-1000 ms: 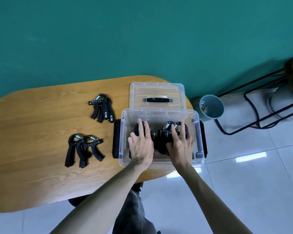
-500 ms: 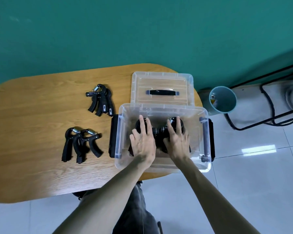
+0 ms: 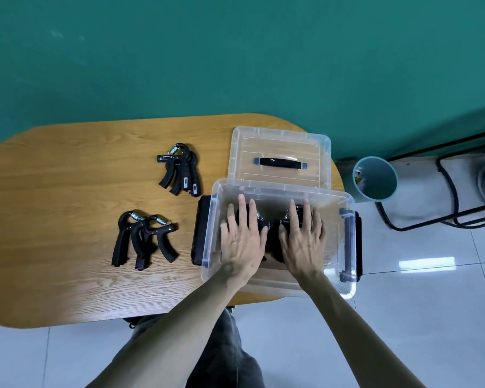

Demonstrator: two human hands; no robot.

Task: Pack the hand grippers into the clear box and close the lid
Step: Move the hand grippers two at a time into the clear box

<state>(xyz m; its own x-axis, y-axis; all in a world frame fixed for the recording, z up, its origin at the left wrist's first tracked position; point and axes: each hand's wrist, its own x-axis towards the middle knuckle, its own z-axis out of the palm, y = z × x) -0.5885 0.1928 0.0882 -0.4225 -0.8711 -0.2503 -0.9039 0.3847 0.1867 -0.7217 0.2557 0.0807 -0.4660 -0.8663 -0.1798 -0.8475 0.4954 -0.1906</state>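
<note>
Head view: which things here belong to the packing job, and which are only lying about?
Job: clear box; lid; grippers in the box; far pair; near pair; left hand; right hand.
Lying about: teal bin; black metal frame.

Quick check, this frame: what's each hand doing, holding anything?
Left hand: open, fingers spread flat on the hand grippers inside the clear box.
Right hand: open, likewise pressing flat on them.
</note>
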